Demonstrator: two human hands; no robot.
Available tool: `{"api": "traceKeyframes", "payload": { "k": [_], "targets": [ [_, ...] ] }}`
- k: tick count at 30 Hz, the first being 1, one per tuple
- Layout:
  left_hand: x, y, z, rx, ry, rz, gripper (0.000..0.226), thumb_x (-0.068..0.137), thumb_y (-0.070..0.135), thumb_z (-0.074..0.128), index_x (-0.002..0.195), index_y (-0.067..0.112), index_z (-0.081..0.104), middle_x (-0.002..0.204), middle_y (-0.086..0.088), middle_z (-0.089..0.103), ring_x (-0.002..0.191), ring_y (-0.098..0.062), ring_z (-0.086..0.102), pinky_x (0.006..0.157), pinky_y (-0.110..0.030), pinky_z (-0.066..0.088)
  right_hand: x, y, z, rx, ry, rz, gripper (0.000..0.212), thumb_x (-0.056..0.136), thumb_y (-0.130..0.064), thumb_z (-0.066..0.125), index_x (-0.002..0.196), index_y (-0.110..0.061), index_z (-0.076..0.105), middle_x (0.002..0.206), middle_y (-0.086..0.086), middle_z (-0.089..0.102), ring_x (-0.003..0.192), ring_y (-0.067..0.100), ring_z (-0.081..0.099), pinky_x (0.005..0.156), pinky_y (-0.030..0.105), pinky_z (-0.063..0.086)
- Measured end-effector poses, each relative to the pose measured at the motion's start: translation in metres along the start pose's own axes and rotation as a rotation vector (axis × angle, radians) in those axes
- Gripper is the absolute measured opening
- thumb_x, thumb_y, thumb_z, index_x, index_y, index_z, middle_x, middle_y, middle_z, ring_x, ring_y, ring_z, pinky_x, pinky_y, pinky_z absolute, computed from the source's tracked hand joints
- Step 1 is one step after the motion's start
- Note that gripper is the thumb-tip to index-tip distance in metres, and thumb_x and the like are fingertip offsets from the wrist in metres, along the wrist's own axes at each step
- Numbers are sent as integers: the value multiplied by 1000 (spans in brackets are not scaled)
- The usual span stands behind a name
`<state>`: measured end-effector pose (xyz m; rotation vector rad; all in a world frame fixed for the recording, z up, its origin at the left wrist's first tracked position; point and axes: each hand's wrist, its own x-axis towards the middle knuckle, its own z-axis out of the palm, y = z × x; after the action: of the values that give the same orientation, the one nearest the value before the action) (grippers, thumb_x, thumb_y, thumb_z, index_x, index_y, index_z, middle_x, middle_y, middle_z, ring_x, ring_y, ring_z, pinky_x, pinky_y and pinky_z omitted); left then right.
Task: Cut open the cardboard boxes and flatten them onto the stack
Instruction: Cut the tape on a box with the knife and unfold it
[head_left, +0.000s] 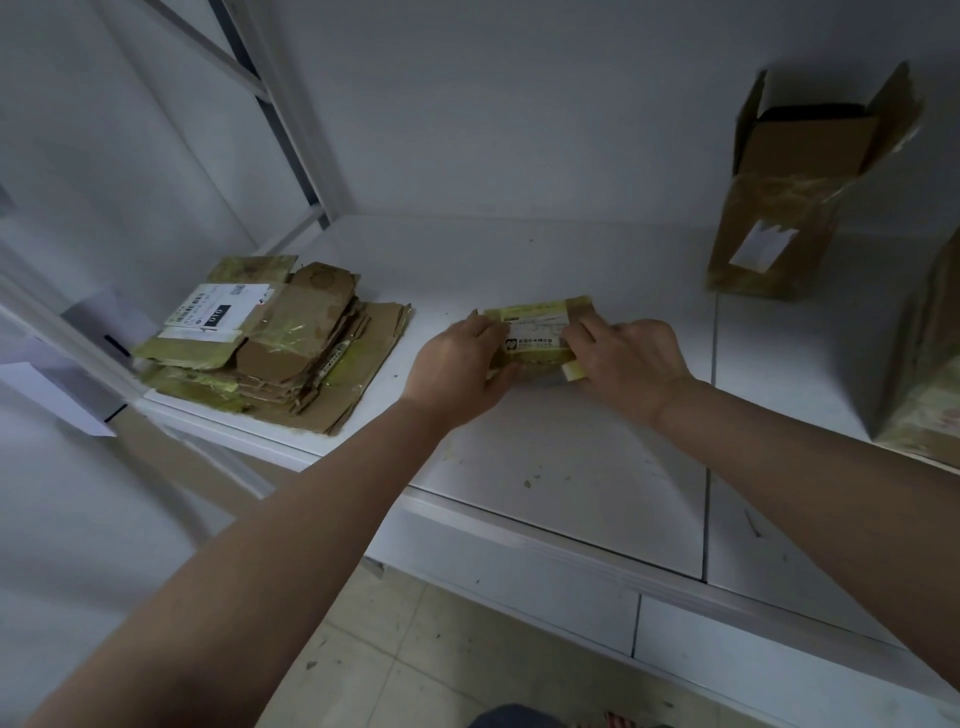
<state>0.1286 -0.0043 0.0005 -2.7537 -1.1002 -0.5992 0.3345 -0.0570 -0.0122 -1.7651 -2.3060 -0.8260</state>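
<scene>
Currently mid-box: left hand (457, 366) and right hand (631, 358) both grip a small taped cardboard box (537, 332), one at each end, resting on the white shelf (571, 457) just right of the flattened-cardboard stack (270, 348). No cutter visible. Next, probably: split the tape seam, collapse it, move it left onto the stack. An opened tall box (795, 208) waits at back right.

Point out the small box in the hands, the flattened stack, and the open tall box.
small box (535, 332): head view, on its printed label.
flattened stack (291, 343): head view, on the top brown sheet.
open tall box (779, 218): head view, on its taped front face.
</scene>
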Motion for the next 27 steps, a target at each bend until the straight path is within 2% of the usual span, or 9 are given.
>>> {"api": "traceKeyframes", "payload": {
  "k": [6, 10, 13, 15, 19, 21, 23, 25, 27],
  "targets": [
    [-1, 0, -4, 87, -109, 91, 61, 87, 44, 33, 108, -3, 67, 106, -21, 68, 91, -38, 68, 59, -46, 58, -5, -5, -5, 84, -32, 5, 28, 49, 5, 69, 75, -5, 65, 78, 11, 64, 30, 22, 43, 52, 10, 6],
    [0, -2, -5, 89, -106, 119, 66, 88, 47, 25, 111, 1, 66, 107, -18, 69, 89, -36, 67, 63, -41, 55, -5, -7, -11, 95, -95, 56, 35, 45, 5, 73, 77, -5, 64, 81, 10, 63, 30, 21, 42, 52, 10, 5],
    [3, -3, -10, 84, -117, 101, 64, 87, 48, 20, 99, 4, 65, 91, -14, 68, 67, -34, 62, 53, -31, 38, -6, -6, -12, 87, -175, 74, 32, 66, 0, 70, 95, -9, 61, 97, 4, 62, 43, 22, 52, 46, 16, 6],
    [5, -3, -12, 104, -139, 97, 63, 86, 49, 18, 94, 6, 62, 89, -13, 66, 64, -34, 60, 54, -29, 32, -8, -4, -11, 171, -169, 105, 29, 78, -2, 62, 105, -10, 59, 107, 4, 61, 55, 25, 59, 45, 19, 9],
    [4, -6, -14, -66, -87, -3, 35, 91, 39, 57, 106, 8, 64, 92, -9, 67, 77, -31, 64, 59, -32, 43, -7, 1, -16, 315, -133, 161, 27, 84, -3, 56, 109, -9, 62, 112, 6, 63, 68, 29, 62, 47, 20, 15],
    [-1, -10, -14, -235, -102, -75, 55, 81, 40, 73, 127, 14, 58, 119, -9, 65, 107, -26, 62, 86, -35, 51, -5, 3, -19, 322, -142, 205, 31, 89, -7, 52, 118, -15, 59, 122, 0, 59, 79, 29, 63, 49, 23, 23],
    [-6, -14, -13, -324, -153, -79, 78, 74, 38, 81, 141, 15, 47, 147, -10, 45, 137, -24, 39, 112, -36, 33, -2, 8, -23, 347, -141, 260, 35, 93, -11, 49, 125, -23, 55, 132, -6, 54, 88, 27, 62, 55, 25, 27],
    [-9, -13, -12, -371, -151, -80, 78, 76, 28, 81, 143, 14, 44, 150, -9, 40, 140, -24, 34, 115, -35, 29, 2, 14, -25, 368, -155, 279, 38, 95, -13, 48, 129, -28, 52, 135, -9, 51, 94, 25, 61, 61, 26, 30],
    [-9, -11, -11, -423, -97, -93, 72, 76, 19, 81, 139, 11, 48, 141, -9, 51, 129, -25, 48, 108, -36, 40, 2, 19, -26, 379, -168, 264, 39, 94, -16, 49, 131, -30, 50, 137, -9, 49, 96, 26, 62, 64, 27, 37]
  ]
}}
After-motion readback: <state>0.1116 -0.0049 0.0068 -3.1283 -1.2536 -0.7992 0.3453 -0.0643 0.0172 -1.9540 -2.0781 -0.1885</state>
